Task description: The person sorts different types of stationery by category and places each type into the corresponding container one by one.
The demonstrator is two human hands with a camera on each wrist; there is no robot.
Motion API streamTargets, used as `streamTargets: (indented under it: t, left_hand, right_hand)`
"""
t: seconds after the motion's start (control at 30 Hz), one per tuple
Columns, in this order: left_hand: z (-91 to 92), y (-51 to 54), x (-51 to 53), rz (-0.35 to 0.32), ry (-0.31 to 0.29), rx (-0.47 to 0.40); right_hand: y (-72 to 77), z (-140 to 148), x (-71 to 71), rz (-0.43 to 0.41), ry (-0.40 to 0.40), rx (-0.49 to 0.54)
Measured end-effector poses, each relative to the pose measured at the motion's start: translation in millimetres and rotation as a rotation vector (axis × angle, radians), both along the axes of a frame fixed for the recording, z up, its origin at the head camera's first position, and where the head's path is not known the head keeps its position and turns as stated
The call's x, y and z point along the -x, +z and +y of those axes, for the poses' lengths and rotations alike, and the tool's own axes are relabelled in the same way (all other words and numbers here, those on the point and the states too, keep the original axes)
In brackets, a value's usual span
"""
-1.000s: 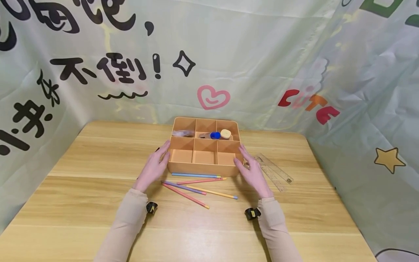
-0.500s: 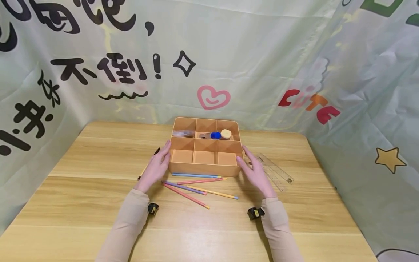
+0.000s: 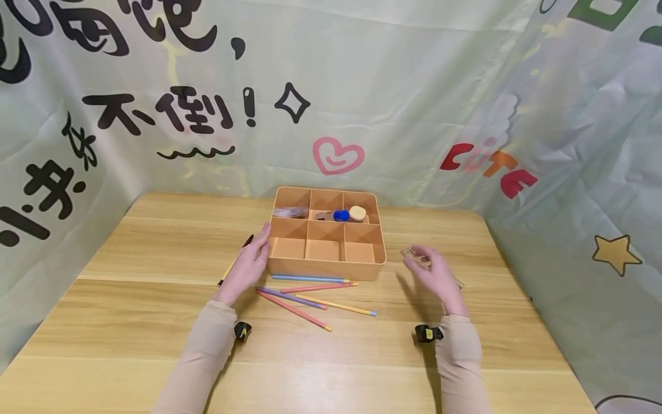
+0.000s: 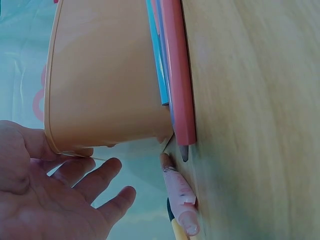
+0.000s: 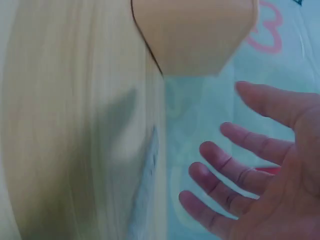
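Note:
A tan six-compartment organizer box [image 3: 326, 269] sits at the back middle of the table. My left hand [image 3: 245, 267] touches its left side; in the left wrist view thumb and forefinger meet the rim while the other fingers are spread apart. My right hand [image 3: 437, 279] is clear of the box, fingers loosely bent and holding nothing, above transparent rulers [image 3: 410, 254] that it partly hides. In front of the box lie several pencils: a blue one [image 3: 310, 279], a purple one [image 3: 305, 300], a yellow one [image 3: 343, 306] and red ones [image 3: 297, 311].
The box's back row holds a clear packet [image 3: 288, 212], a blue-capped item [image 3: 340, 215] and a cream rounded piece [image 3: 357, 213]. Beside my left hand lie a yellow-and-black slender stick [image 3: 227, 271] and a pale pink pen-like item [image 4: 181, 197]. A printed curtain [image 3: 414, 103] hangs behind the table.
My right hand has left the box's right side and moved right, over the rulers. My left hand stays at the box's left side, and the box has hardly moved.

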State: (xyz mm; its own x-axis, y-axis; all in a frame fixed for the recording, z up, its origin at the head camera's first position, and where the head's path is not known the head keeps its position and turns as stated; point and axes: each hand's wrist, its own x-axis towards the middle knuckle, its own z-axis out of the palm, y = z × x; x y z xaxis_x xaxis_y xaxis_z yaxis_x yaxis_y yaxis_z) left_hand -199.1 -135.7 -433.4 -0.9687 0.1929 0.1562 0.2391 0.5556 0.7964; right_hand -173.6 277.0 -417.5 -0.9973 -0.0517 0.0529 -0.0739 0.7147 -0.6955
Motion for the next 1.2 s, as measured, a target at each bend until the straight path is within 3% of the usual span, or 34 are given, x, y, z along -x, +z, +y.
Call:
streamTargets:
  t: [0.2,0.5,0.9,1.2]
  left_hand:
    - [-0.8,-3.0,0.6,-0.004,-0.01,-0.004]
    - [-0.6,-2.5,-0.2,-0.004,-0.004,-0.009]
    - [-1.1,-2.5,-0.6,0.0,-0.004,-0.015]
    - [-0.4,-1.4,-0.5,0.007,0.001,-0.008]
  right_hand:
    - [-0.1,18.2,-6.2,-0.057,-0.048,-0.089]
    - [0.2,30.0,-8.1,-0.235,-0.096,-0.2]
    - [-0.3,43.2,-11.3,-0.312,-0.147,-0.232]
    - [-3.3,47.4,-11.8,-0.283,-0.167,-0.285]
